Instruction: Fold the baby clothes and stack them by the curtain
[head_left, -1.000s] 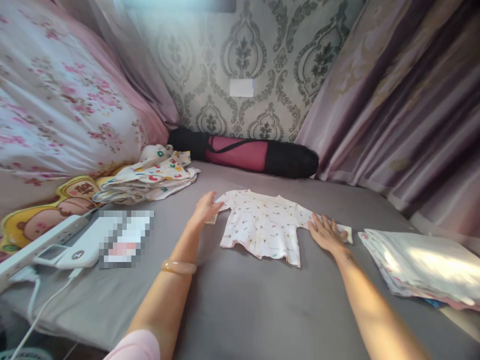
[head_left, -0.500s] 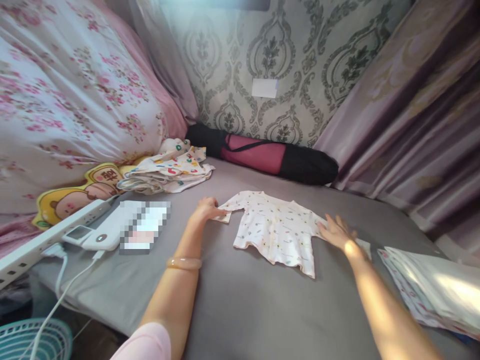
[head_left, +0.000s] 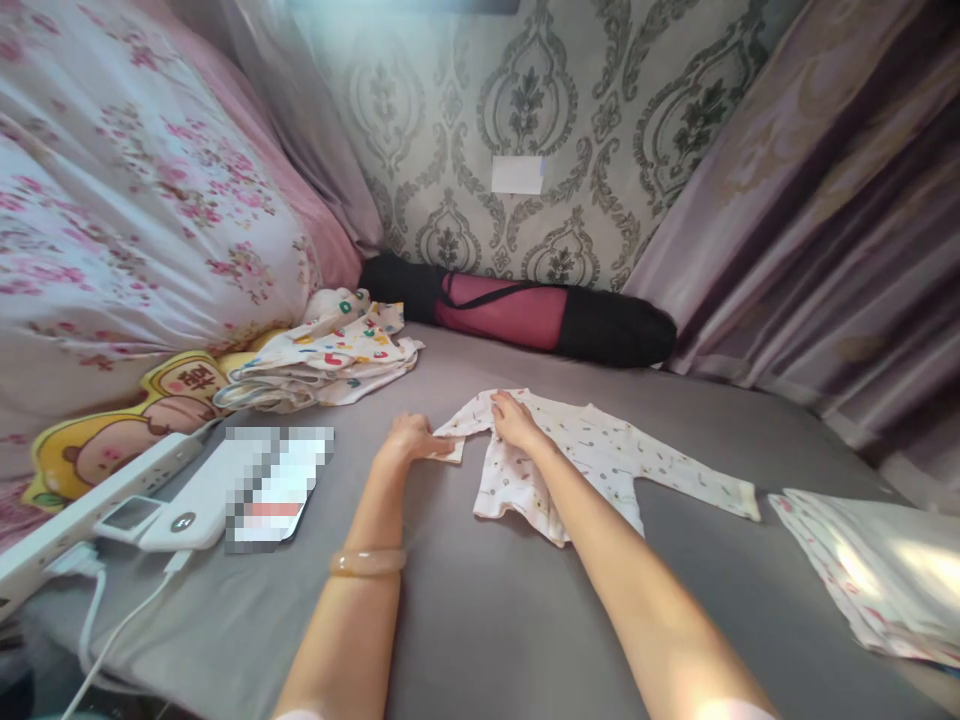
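Note:
A small white baby shirt (head_left: 592,450) with a tiny scattered print lies spread on the grey sheet, one long sleeve stretched out to the right. My left hand (head_left: 411,438) is closed on the cuff of the left sleeve, with the thumb over the cloth. At the shoulder of that same sleeve, my right hand (head_left: 515,418) has its fingers together on the fabric, and its forearm crosses in front of the shirt, hiding part of the body. A pale bangle (head_left: 367,563) circles my left wrist.
Crumpled patterned clothes (head_left: 322,355) lie at the left beside a yellow cushion (head_left: 112,430). Nearer are a power strip (head_left: 90,510), a white power bank (head_left: 199,500) and a phone (head_left: 300,490). Folded clothes (head_left: 877,570) sit at right; a black-and-red long bag (head_left: 502,315) lies along the wall.
My right hand has left the right sleeve and moved left to the shoulder of the left sleeve. My left hand stays at the left cuff. The view has shifted slightly.

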